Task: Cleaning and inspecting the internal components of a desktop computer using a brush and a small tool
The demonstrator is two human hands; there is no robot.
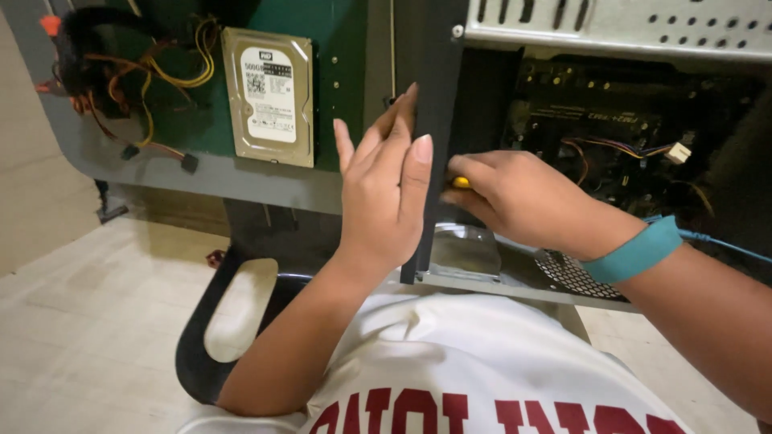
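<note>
Against case edge (pixel 426 161), left hand (pixel 386 193) flat.

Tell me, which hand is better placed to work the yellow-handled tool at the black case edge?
Probably the right hand: its fingers already wrap the yellow tool handle beside the black case edge. The left hand is open, resting flat against that edge.

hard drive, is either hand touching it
No. The hard drive lies apart on the green surface, while the left hand rests on the black case edge and the right hand grips a yellow-handled tool.
</note>
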